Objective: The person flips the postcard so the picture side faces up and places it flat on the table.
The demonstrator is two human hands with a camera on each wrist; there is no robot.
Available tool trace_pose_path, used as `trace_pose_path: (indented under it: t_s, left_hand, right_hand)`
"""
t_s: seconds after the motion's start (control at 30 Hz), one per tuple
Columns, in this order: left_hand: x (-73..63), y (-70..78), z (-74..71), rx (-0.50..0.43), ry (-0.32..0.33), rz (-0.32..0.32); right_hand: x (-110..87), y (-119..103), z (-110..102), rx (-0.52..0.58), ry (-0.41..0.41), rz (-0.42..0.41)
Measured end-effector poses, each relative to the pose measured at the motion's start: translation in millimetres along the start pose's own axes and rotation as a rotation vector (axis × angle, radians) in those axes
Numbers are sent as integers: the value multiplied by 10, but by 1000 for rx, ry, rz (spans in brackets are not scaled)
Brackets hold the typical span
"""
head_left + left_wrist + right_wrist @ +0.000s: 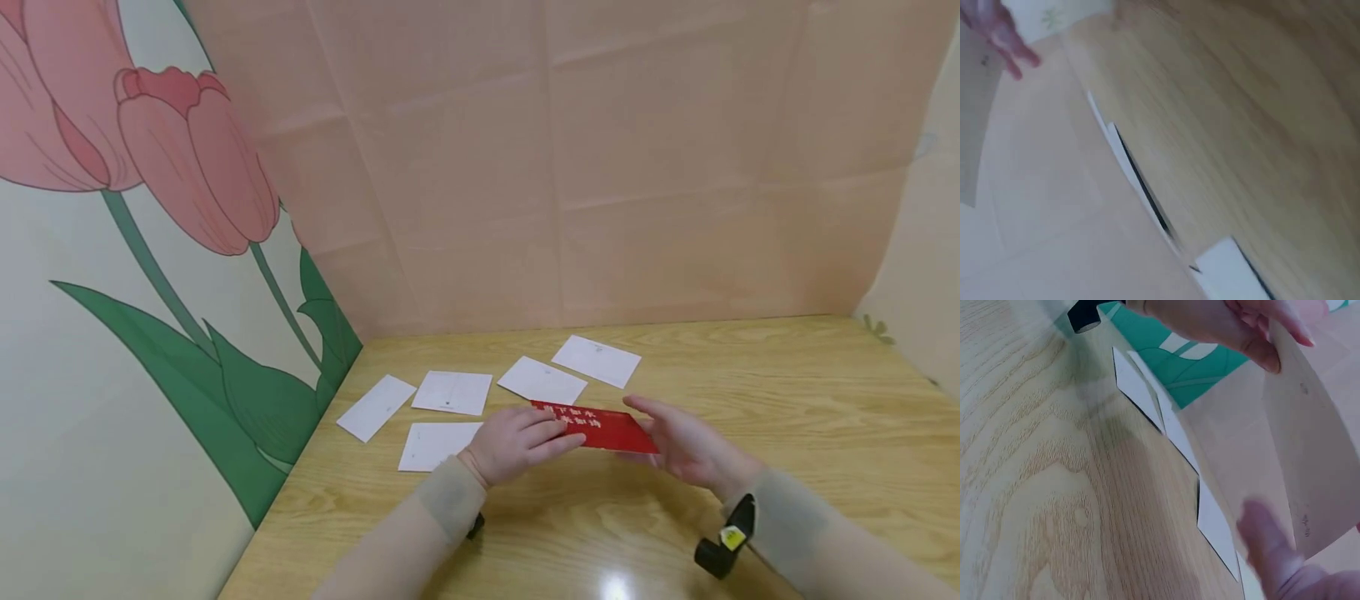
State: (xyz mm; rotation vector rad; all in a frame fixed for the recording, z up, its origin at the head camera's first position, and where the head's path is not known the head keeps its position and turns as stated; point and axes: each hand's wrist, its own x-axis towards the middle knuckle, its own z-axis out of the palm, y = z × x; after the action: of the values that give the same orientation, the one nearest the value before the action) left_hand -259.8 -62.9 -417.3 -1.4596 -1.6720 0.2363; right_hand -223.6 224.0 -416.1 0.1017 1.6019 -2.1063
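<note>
A red card [611, 431] with white lettering is held above the table. Its pale reverse side [1313, 447], with small print, shows in the right wrist view. My left hand [517, 442] pinches its left end between thumb and fingers. At the other end is my right hand [686, 446], fingers spread around the edge; its blurred thumb [1266, 547] stands apart from the card. The left wrist view catches only blurred fingers [1007, 40] at the upper left; whose they are I cannot tell.
Several white cards lie apart on the wooden table [787, 400], including one [596, 360] at the back and one [375, 407] at the far left. Another card [435, 446] is partly hidden behind my left hand. Peach cloth [600, 167] hangs behind the table; a tulip-printed wall [75, 375] borders its left.
</note>
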Motion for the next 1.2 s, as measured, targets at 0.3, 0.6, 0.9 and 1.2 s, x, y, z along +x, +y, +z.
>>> trace_pose_path:
  t_s: [0.3,0.6,0.9,1.2]
  left_hand:
    - [-70,1,-9,21,-66,30]
    - [-87,9,-4,-182,-246,-117]
    - [-13,104,31,-833,-227,-935]
    - [166,147,116,-1399,-27,-1623]
  right_hand:
    - [6,-3,33,29,-30,-14]
    - [20,-8,47,-40,-7,-89]
    - [14,-23,61,-86,15,-133]
    - [9,-23,84,-118,34,-140]
